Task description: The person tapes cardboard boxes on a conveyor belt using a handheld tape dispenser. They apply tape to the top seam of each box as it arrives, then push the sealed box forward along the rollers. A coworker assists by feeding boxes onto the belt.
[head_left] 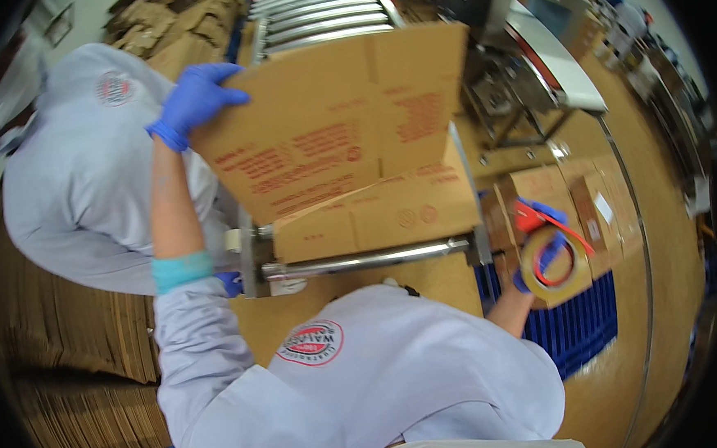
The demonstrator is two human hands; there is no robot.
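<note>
A brown cardboard box with red print rests on the end of the roller conveyor, its tall flap raised. My left hand, in a blue glove, grips the flap's upper left edge. Off to the right of the box, my right hand, also gloved in blue, holds a red tape dispenser with a wide roll of tan tape. A steel roller lies just in front of the box.
A co-worker in white bends at my left, beside flat cardboard stacks. Metal rollers extend behind the box. Closed cartons rest on blue pallets at the right, below a steel machine.
</note>
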